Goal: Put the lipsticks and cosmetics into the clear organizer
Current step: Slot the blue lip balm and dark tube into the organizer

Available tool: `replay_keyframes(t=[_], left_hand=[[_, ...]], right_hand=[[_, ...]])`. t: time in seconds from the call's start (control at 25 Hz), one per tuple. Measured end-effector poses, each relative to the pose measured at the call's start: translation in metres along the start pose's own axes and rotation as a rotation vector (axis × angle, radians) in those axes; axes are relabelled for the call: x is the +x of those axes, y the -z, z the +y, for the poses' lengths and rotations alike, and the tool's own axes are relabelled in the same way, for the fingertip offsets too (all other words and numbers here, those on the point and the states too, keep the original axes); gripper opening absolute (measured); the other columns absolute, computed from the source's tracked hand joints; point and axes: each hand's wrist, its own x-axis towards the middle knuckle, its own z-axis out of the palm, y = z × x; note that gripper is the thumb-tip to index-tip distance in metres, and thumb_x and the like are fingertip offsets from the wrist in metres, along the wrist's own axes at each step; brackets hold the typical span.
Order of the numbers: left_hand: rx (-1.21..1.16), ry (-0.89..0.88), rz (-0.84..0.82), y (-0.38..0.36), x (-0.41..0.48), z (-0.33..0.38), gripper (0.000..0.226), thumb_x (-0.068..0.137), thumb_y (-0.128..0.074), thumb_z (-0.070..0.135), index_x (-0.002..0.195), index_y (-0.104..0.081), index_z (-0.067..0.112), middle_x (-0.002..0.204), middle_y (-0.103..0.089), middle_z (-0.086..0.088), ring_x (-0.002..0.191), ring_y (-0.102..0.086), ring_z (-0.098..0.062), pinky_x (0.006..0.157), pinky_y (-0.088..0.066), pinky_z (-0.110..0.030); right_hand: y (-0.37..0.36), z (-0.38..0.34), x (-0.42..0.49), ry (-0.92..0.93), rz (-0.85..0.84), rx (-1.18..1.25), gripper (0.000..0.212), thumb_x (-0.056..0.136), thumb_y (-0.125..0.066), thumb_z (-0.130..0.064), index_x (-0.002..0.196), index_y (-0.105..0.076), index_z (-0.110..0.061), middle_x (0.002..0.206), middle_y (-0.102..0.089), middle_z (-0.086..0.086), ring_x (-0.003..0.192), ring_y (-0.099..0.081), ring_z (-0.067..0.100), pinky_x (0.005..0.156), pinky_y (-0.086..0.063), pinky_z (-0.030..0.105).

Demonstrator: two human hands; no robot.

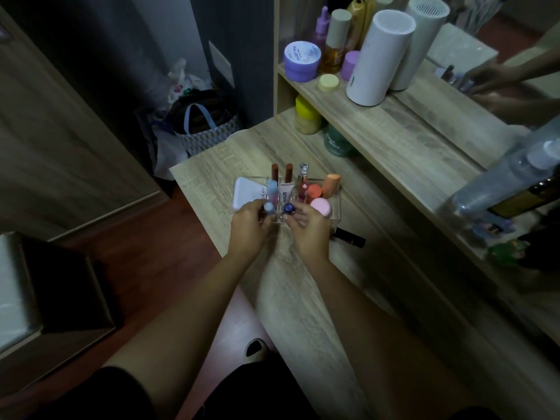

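Observation:
The clear organizer (335, 204) stands on the wooden table. Inside it are two brown lipsticks (275, 171), a white tube (286, 190), a clear gloss (302, 180), orange sponges (331, 184), a pink puff (321, 207) and a white compact (247, 191). My left hand (250, 228) is closed around a light blue tube (269, 207) at the organizer's front left slot. My right hand (307, 227) pinches a dark blue-capped tube (288, 208) at the front middle slot. A black tube (350, 237) lies on the table to the right of my right hand.
A shelf unit behind holds a purple jar (301, 60), bottles, a yellow-lidded jar (307, 115), a green jar (336, 140) and a white cylinder (378, 56). A mirror (500, 71) is at the right. Bags (200, 122) sit on the floor at the left.

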Motion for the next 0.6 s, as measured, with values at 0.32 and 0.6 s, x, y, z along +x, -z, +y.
replay_keyframes(t=[0.32,0.6], left_hand=[[0.025,-0.045,-0.01,-0.006,0.002,-0.001,0.021,0.087,-0.06,0.013,0.103,-0.065,0.001,0.096,-0.07,-0.019,0.084,-0.065,-0.03,0.076,-0.054,-0.041],[-0.09,0.061,0.157,-0.01,-0.016,0.005,0.018,0.085,-0.062,0.01,0.1,-0.062,0.0,0.095,-0.067,-0.02,0.082,-0.064,-0.03,0.075,-0.053,-0.04]], right_hand=[[-0.001,0.002,0.003,0.005,-0.054,-0.062,0.043,0.079,-0.067,0.004,0.12,-0.06,-0.005,0.107,-0.071,0.016,0.091,-0.064,0.015,0.084,-0.054,0.029],[0.029,0.01,-0.013,0.106,0.134,-0.296,0.029,0.081,-0.066,-0.005,0.11,-0.064,-0.008,0.104,-0.067,0.012,0.09,-0.063,0.017,0.074,-0.042,0.004]])
